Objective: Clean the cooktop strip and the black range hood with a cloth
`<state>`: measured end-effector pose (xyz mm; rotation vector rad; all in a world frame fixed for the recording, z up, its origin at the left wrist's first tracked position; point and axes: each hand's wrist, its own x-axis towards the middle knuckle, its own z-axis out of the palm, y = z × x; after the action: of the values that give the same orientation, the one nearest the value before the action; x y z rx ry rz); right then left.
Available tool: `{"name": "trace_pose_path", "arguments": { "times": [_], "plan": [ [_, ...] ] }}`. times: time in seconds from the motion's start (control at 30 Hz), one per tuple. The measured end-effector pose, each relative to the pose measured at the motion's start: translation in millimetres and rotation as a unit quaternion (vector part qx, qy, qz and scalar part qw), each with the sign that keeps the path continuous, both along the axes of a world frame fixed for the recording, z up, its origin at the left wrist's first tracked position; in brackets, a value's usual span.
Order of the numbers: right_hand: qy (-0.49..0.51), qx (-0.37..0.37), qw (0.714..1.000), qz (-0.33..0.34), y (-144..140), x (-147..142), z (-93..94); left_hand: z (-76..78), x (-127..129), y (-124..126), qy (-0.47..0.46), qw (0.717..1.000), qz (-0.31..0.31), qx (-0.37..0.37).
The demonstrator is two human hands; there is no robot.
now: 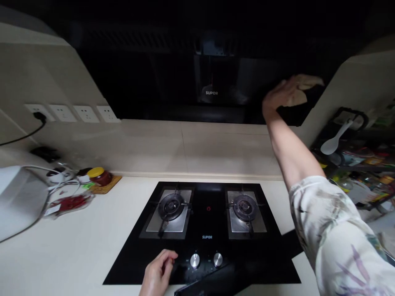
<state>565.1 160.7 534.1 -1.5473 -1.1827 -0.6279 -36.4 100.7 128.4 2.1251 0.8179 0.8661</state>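
Jar (99,176) — red paste, hand (279,96) on cloth (300,92)

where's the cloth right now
In the head view the cloth is upper right, pressed under the right hand against the lower right edge of the black range hood, above the right burner.

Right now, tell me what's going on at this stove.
A person stands at a black two-burner gas hob. Their right hand presses a cloth against the right end of the dark range hood above. Their left hand rests on the hob's front edge, left of its two knobs. No pots on either burner.
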Motion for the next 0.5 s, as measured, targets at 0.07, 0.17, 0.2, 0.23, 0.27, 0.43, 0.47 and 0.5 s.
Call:
{"name": "trace_pose_path", "arguments": {
  "times": [0.07, 0.17, 0.2, 0.23, 0.27, 0.43, 0.47, 0.5],
  "plan": [
    [0.051, 0.124, 0.984, -0.115, 39, -31, -1.6, 1.1, 5, 0, 0.004, 1.0, -0.001, -0.003],
    [-0.003, 0.02, 0.992, -0.124, 72, -90, -12.6, 4.0, 18, 0, 0.008, 1.0, -0.01, -0.003],
    [-0.032, -0.03, 0.994, -0.098, 75, -107, -17.2, 5.3, 23, 0, 0.009, 1.0, -0.016, -0.004],
    [-0.061, -0.071, 0.994, -0.061, 75, -121, -21.5, 6.6, 29, 0, 0.01, 1.0, -0.022, -0.005],
    [-0.086, -0.105, 0.99, -0.027, 71, -130, -25.2, 7.7, 35, -1, 0.011, 1.0, -0.027, -0.006],
    [-0.146, -0.161, 0.976, -0.01, 28, -98, -26.3, 7.2, 56, -2, 0.014, 0.999, -0.05, -0.012],
    [-0.142, -0.15, 0.978, -0.035, 18, -81, -23.2, 5.9, 58, -2, 0.015, 0.998, -0.053, -0.013],
    [-0.132, -0.131, 0.981, -0.06, 7, -62, -19.3, 4.4, 58, -2, 0.017, 0.998, -0.055, -0.014]
  ]
}}
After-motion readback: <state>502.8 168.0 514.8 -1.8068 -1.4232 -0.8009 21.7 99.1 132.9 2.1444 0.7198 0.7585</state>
